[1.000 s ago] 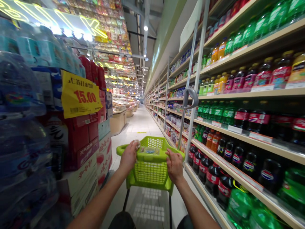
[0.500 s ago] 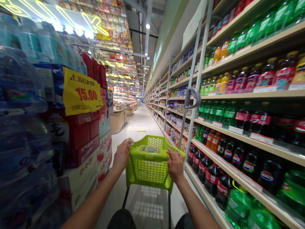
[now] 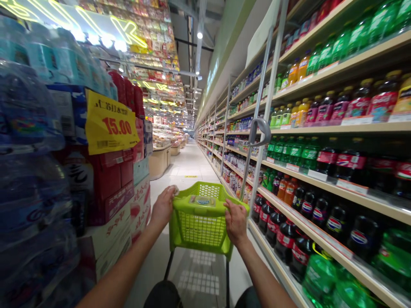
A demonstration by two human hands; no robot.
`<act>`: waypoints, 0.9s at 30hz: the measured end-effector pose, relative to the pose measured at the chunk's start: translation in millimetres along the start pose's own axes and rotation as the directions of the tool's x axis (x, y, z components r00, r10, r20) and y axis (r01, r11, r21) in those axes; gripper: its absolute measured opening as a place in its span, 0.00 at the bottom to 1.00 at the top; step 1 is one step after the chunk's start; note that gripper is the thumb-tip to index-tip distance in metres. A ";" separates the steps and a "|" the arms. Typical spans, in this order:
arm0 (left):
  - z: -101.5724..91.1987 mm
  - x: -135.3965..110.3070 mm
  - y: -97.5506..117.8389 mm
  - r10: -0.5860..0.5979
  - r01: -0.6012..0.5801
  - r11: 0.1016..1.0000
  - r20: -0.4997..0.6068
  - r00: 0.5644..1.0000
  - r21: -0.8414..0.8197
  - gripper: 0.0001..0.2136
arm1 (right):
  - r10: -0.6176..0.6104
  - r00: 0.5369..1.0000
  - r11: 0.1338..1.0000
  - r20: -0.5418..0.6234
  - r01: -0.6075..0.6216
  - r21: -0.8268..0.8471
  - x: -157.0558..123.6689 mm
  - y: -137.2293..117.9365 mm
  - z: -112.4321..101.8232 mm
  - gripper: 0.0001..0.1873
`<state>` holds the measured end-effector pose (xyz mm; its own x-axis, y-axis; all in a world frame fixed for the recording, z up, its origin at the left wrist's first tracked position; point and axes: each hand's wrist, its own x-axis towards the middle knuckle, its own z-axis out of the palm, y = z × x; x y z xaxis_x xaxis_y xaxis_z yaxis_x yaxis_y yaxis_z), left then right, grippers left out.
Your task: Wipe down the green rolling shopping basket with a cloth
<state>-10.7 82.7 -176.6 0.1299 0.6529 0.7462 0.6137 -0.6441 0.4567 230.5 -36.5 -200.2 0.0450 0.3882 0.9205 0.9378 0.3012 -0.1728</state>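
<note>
A bright green plastic shopping cart (image 3: 202, 229) with a latticed basket stands right in front of me on dark legs. At the left end of its handle, my left hand (image 3: 163, 205) is closed round the grip. Something small and pale shows at those fingertips, too indistinct to name. My right hand (image 3: 236, 220) grips the handle's right end with curled fingers. Between the two hands, a label plate (image 3: 202, 200) is set into the top of the handle. The inside of the basket is mostly hidden behind its near wall.
Shelves (image 3: 321, 128) of bottled soft drinks run along the right. A metal pole with a grey hook (image 3: 261, 130) leans against them. Stacked drink cartons (image 3: 112, 188), wrapped bottles (image 3: 30, 188) and a yellow price sign (image 3: 111, 124) are close on the left. The pale aisle floor (image 3: 189, 164) stretches ahead.
</note>
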 end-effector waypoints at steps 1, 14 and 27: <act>6.0 -2.6 11.3 0.034 -0.033 0.999 0.033 0.999 -0.023 0.19 | 0.005 1.000 1.000 0.001 -0.005 -0.003 0.1 0.1 -0.1 0.18; 10.6 0.4 39.3 0.015 0.006 0.986 0.120 0.993 -0.168 0.20 | 0.131 0.991 0.990 -0.004 -0.131 0.051 6.3 -5.1 -0.1 0.19; -12.0 18.4 35.2 -0.007 0.156 0.931 0.412 0.911 -0.330 0.27 | 0.127 0.941 0.986 0.314 -0.156 0.068 52.6 -75.8 35.2 0.15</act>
<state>4.0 67.3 -141.0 0.4354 0.7634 0.4772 0.3345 -0.6293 0.7015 149.6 -8.2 -151.0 0.0533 0.6770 0.7340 0.8940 0.2952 -0.3372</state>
